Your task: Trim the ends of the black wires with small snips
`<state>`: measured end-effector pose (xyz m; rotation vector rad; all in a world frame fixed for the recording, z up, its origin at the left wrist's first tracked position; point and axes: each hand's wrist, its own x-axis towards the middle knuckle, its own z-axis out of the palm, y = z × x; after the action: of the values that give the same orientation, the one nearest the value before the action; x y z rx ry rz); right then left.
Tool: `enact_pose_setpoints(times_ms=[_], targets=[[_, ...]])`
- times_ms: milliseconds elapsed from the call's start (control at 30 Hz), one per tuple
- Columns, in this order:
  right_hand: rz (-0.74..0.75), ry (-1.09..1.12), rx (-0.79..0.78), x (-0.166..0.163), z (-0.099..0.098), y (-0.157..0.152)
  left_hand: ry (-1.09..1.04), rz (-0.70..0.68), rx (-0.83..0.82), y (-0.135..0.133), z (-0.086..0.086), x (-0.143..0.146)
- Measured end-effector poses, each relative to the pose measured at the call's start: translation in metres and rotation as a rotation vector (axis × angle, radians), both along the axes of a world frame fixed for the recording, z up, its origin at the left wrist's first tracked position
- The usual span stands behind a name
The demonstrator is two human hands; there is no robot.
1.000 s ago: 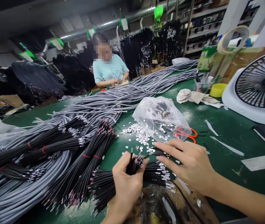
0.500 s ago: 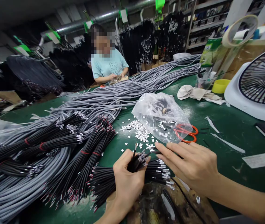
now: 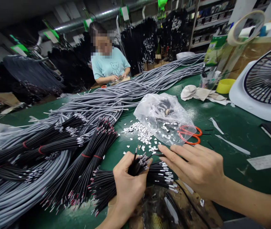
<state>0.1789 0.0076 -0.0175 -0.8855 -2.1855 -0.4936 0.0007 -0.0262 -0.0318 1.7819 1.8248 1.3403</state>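
Note:
My left hand (image 3: 130, 184) is closed around a bundle of thin black wires (image 3: 140, 163), their pale stripped ends pointing up and one wire standing higher than the others. Just to the right, my right hand (image 3: 192, 168) has its fingers pressed together on a short dark length of black wire (image 3: 158, 154) that points toward the bundle. Behind and below the left hand lies a larger pile of black wires (image 3: 104, 184) with silvery ends at the right. Beyond my hands, small silver metal pieces (image 3: 145, 133) are scattered on the green table (image 3: 112, 156).
A clear plastic bag (image 3: 160, 111) lies beside orange-handled scissors (image 3: 198, 135). Tied black wire bundles (image 3: 85, 156) and long grey cables (image 3: 97, 101) cover the left. A white fan (image 3: 249, 92) and tape roll (image 3: 233, 38) stand right. A co-worker (image 3: 110, 65) sits across.
The view has shifted slightly. The tall wire in my left hand's bundle now stands a little more upright and shows more of its length. Both hands keep their grip.

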Motion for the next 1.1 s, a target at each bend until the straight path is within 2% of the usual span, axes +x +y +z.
enact_pose_setpoints(times_ms=[433, 533, 733, 833, 900, 1000, 1100], targets=[[0.004, -0.051, -0.006, 0.002, -0.009, -0.002, 0.057, -0.037, -0.003, 0.001, -0.001, 0.001], [0.029, 0.037, -0.205, 0.0, -0.009, 0.0, 0.06, -0.047, 0.0, 0.0, 0.0, 0.001], [0.213, 0.268, -0.827, -0.003, -0.004, 0.01, 0.031, -0.046, 0.012, 0.0, 0.001, -0.001], [0.264, 0.252, -0.937, -0.004, -0.004, 0.013, 0.01, -0.041, 0.018, 0.0, 0.002, -0.002], [0.23, 0.254, -0.839, -0.005, -0.003, 0.012, 0.001, -0.045, 0.016, 0.001, 0.003, -0.001], [0.105, 0.226, -0.462, -0.004, -0.001, 0.008, 0.003, -0.069, 0.008, 0.002, 0.007, 0.0], [0.033, 0.096, -0.133, -0.002, -0.001, 0.003, 0.022, -0.08, -0.015, 0.002, 0.008, 0.001]])
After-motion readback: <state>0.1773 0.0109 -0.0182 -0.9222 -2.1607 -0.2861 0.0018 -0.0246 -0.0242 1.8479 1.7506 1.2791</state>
